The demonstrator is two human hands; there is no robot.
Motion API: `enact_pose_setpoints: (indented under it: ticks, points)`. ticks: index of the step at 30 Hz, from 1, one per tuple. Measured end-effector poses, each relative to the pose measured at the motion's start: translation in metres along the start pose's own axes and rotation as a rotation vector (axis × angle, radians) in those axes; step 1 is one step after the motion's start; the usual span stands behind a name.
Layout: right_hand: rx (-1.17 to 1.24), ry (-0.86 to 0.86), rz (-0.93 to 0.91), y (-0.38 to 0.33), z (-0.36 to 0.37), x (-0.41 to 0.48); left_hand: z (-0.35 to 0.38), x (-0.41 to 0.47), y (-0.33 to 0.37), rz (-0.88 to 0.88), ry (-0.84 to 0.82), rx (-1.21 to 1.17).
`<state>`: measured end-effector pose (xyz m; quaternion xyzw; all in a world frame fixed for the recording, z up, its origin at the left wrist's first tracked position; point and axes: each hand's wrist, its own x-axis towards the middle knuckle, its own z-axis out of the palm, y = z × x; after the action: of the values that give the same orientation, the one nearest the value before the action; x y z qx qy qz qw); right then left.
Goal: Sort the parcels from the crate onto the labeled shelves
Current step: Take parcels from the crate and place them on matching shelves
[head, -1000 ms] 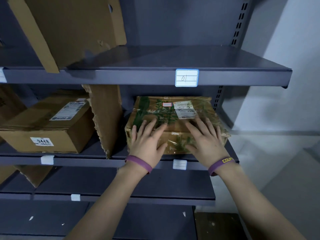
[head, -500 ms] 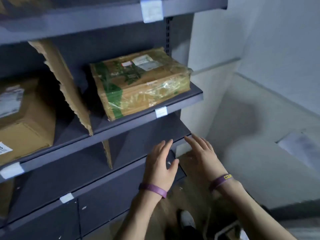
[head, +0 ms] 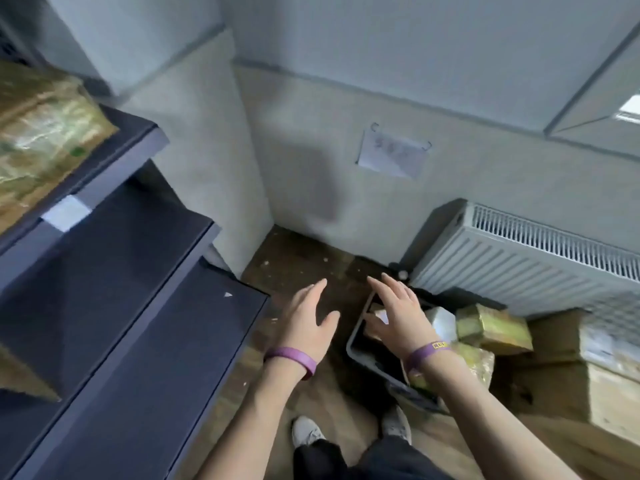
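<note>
Shelves (head: 114, 282) stand left, crate (head: 377, 367) of parcels (head: 491, 329) right, below radiator (head: 540, 261).

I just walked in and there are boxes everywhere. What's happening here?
A person is sorting parcels onto shelves. Both hands are empty right now: the left hand and right hand reach down, fingers spread, toward a grey crate on the floor with wrapped parcels in it. One plastic-wrapped parcel already sits on the shelf at the left. No parcel is being held yet.

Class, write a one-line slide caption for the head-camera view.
Right hand over the grey crate of parcels, left hand beside it, both open, next to the dark shelves.
</note>
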<state>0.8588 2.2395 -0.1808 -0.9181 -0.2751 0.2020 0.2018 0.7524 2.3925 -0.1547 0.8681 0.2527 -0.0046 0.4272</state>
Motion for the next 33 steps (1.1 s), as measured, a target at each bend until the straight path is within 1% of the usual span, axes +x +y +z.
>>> enact_pose_setpoints:
  ticks: [5, 9, 14, 19, 22, 27, 31, 33]
  points:
    - [0.076, 0.041, 0.254, 0.096, -0.022, -0.042, 0.082, 0.019, 0.05, 0.059, -0.242, 0.097]
    - [0.1, 0.034, 0.373, 0.178, -0.039, -0.065, 0.16, 0.031, 0.089, 0.073, -0.354, 0.154]
    - [0.105, -0.088, 0.437, 0.279, -0.046, -0.083, 0.265, 0.042, 0.126, 0.02, -0.504, 0.212]
    - [0.055, -0.171, 0.494, 0.376, -0.038, -0.076, 0.375, 0.073, 0.143, 0.006, -0.609, 0.286]
    - [0.038, -0.245, 0.481, 0.416, -0.015, -0.07, 0.427, 0.087, 0.13, -0.047, -0.634, 0.304]
    - [0.096, -0.347, 0.476, 0.464, 0.055, -0.057, 0.508, 0.103, 0.069, -0.166, -0.667, 0.32]
    - [0.135, -0.434, 0.528, 0.496, 0.128, -0.046, 0.566, 0.107, 0.011, -0.241, -0.722, 0.379]
    - [0.178, -0.441, 0.581, 0.509, 0.162, -0.041, 0.588, 0.11, -0.017, -0.286, -0.734, 0.388]
